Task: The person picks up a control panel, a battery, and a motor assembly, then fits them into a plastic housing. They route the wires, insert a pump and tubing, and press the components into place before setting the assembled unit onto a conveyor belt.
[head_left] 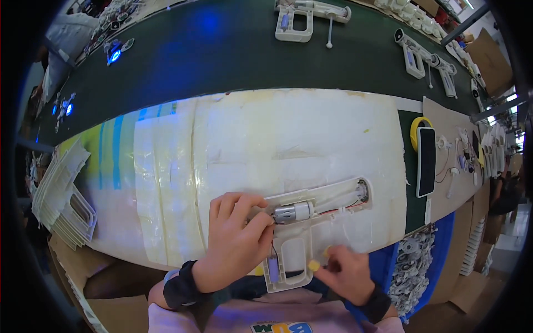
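A white plastic half-shell [300,281] with a long barrel and a looped handle lies at the near edge of the white work surface. In its barrel sits a silver cylindrical motor [285,214] with a white end piece; red and dark wires run along the shell. A purple battery-like cylinder [273,269] rests in the handle. My left hand [236,238] is closed with thumb and forefinger at the motor's left end; its fingertips partly hide that spot. Beside the handle, my right hand [351,273] has yellow-covered fingertips, thumb and forefinger apart, nothing visible between them.
Stacked white shells [61,200] stand at the left. A dark green belt [233,61] crosses the far side, carrying part-built devices [294,22]. At right lie a phone-like slab [426,161], a yellow tape roll [421,125], and a blue bin [444,233] of small parts below the edge.
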Demonstrator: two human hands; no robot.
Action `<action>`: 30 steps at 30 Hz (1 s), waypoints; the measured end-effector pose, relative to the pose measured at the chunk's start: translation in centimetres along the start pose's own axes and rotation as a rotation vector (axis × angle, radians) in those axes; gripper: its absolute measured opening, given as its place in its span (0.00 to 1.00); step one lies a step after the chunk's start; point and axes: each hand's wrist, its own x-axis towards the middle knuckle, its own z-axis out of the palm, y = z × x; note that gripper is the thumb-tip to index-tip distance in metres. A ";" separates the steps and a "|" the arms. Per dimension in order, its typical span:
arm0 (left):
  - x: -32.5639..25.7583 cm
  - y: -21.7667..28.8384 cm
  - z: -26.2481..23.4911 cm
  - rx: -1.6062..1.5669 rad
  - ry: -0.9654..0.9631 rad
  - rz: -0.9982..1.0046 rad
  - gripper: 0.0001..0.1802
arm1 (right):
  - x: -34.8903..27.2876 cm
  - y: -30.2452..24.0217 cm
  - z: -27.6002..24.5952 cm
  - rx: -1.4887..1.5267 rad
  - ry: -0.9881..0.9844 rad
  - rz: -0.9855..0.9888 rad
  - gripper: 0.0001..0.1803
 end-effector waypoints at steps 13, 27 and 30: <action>0.3 -4.4 -2.9 -0.366 0.232 -0.177 0.12 | 4.9 0.5 -2.0 -0.089 0.123 -0.017 0.18; 0.4 -7.7 -3.5 -0.544 0.107 -0.238 0.08 | 30.0 16.2 -16.1 -0.449 0.569 0.139 0.20; -0.1 -7.8 -3.5 -0.494 0.054 -0.246 0.08 | 33.2 13.9 -16.8 -0.460 0.530 0.225 0.24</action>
